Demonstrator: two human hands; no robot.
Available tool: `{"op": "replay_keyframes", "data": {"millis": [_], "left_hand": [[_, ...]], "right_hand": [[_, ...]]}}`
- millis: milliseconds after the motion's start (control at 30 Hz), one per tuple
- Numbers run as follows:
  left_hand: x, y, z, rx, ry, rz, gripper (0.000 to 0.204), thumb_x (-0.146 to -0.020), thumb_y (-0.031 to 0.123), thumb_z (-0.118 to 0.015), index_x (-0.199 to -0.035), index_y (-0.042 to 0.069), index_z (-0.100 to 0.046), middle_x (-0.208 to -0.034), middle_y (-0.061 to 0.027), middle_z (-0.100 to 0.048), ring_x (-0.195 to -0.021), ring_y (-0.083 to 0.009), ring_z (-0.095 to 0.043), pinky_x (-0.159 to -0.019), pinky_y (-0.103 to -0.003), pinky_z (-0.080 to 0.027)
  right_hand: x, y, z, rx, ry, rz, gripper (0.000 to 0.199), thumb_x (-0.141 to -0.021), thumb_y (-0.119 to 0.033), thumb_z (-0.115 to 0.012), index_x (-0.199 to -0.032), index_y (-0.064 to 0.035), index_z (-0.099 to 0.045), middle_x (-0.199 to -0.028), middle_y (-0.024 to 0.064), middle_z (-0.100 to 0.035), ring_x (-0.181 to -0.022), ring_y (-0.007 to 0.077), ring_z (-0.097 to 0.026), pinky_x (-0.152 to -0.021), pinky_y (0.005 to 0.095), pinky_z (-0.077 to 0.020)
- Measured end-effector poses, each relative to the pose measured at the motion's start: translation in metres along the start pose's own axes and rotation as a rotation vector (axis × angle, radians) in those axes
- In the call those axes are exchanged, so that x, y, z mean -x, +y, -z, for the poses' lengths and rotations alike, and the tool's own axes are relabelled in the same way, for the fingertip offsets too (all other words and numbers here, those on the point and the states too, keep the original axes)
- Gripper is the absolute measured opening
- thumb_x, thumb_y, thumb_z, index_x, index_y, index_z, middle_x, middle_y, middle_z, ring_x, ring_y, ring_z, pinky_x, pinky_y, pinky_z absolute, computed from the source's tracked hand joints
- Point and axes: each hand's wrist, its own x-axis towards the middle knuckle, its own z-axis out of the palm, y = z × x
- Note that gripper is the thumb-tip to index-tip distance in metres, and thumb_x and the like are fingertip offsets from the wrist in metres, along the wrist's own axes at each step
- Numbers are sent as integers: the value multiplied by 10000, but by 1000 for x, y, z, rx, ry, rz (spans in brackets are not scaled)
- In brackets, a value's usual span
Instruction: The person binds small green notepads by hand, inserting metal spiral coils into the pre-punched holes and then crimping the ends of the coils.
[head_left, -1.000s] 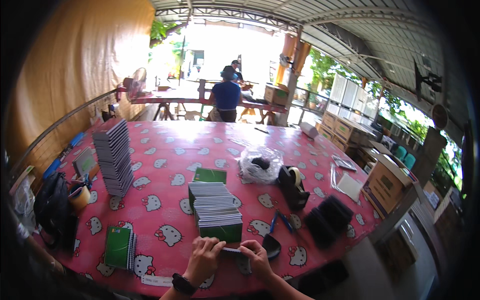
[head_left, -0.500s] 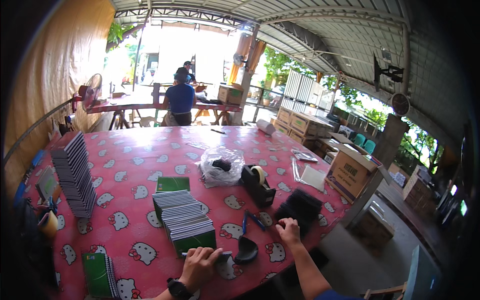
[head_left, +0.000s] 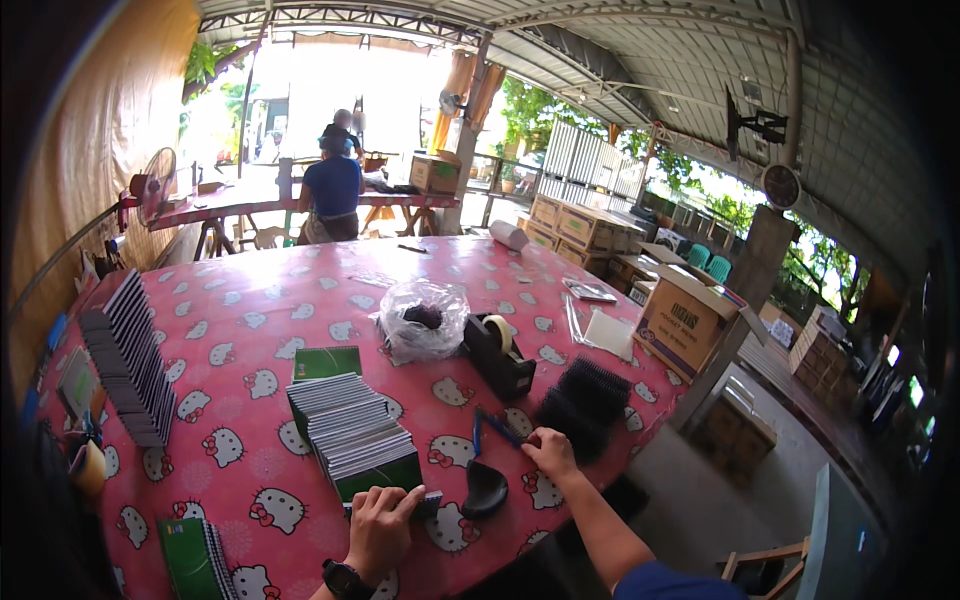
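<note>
My left hand (head_left: pixel 380 525) is closed on a small notebook (head_left: pixel 432 503), seen nearly edge-on, at the near end of a row of notebooks (head_left: pixel 355 428) with green covers. My fingers hide most of it. My right hand (head_left: pixel 552 455) is curled, its fingertips at the end of a blue handle of a pliers-like tool (head_left: pixel 481 436); whether they pinch something is unclear. Just beyond that hand lies a pile of black binding coils (head_left: pixel 583 405). Between my hands rests a black, rounded, dish-like piece (head_left: pixel 485 490).
A tall notebook stack (head_left: pixel 130 360) stands at left, with green notebooks (head_left: pixel 190 560) near the front edge. Farther back are a clear plastic bag (head_left: pixel 425 320) and a black tape dispenser (head_left: pixel 500 360). A cardboard box (head_left: pixel 685 325) is at right. Beyond, a person (head_left: pixel 333 190) sits at another table.
My right hand has shifted left, away from the coil pile toward the blue handle. My left hand stays at the notebook, slightly turned. The whole view has shifted a little.
</note>
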Motion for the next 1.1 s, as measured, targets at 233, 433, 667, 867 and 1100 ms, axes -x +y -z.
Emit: {"op": "replay_keyframes", "data": {"millis": [233, 433, 667, 867, 1100], "left_hand": [[2, 2, -3, -3, 45, -4, 316, -729, 54, -609, -1022, 150, -679, -858, 14, -577, -819, -179, -548, -757, -325, -379], [2, 1, -9, 45, 103, -18, 248, -716, 67, -681, -942, 166, -686, -798, 15, -562, -771, -176, -544, -715, -330, -380], [1, 1, 1, 72, 34, 44, 147, -744, 143, -692, -888, 153, -663, -810, 12, -570, -782, -182, -545, -739, -334, -372], [-6, 5, 2, 97, 8, 46, 173, -732, 122, -682, -903, 135, -658, -828, -17, -577, -801, -206, -549, -748, -341, -378], [-5, 0, 5, 78, 14, 40, 139, -763, 144, -664, -898, 128, -637, -832, -2, -580, -817, -189, -556, -756, -342, -392]], "right_hand": [[-6, 2, 22, 62, 222, 132, 143, -749, -120, -663, -849, -22, -636, -851, 162, -660, -814, 324, -647, -728, 393, -515], [8, -13, 41, -290, 89, 128, 497, -745, -5, -506, -1237, -48, -462, -839, 106, -612, -721, 277, -623, -727, 354, -513], [49, -96, 58, -1104, -666, 12, 370, -996, -215, -448, -1349, -118, -396, -772, -33, -478, -678, 19, -397, -579, 175, -345], [60, -123, 36, -1067, -720, 130, 312, -975, -126, -471, -1285, -95, -469, -764, -56, -418, -685, 25, -360, -597, 176, -322], [65, -141, 30, -902, -568, 227, 204, -825, -45, -682, -1023, -61, -630, -938, 14, -545, -850, 81, -551, -726, 229, -469]]}}
